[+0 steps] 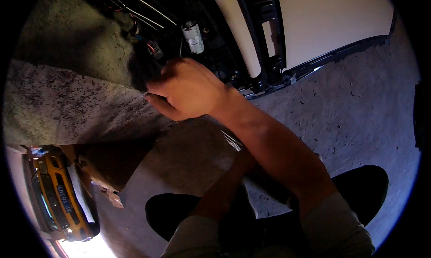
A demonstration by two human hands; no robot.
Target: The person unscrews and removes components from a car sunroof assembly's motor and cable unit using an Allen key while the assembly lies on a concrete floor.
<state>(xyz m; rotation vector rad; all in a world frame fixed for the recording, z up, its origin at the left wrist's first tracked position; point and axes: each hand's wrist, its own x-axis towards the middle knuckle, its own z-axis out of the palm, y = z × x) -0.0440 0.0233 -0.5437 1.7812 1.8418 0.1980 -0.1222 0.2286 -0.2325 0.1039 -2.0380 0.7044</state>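
Observation:
My right hand reaches forward with its fingers curled. Thumb and fingers pinch the dark edge of a speckled grey felt mat where it meets a black frame. Just beyond the knuckles are a bundle of wires with a red-and-black connector and a small silver-white cylinder. My left forearm runs up underneath the right forearm, and its hand is hidden there. A thin shiny metal piece shows beside the spot where the arms cross.
The black frame holds cream panels and a cream tube. Rough concrete floor spreads to the right. My dark shoes are below. At lower left are a cardboard box and a yellow car.

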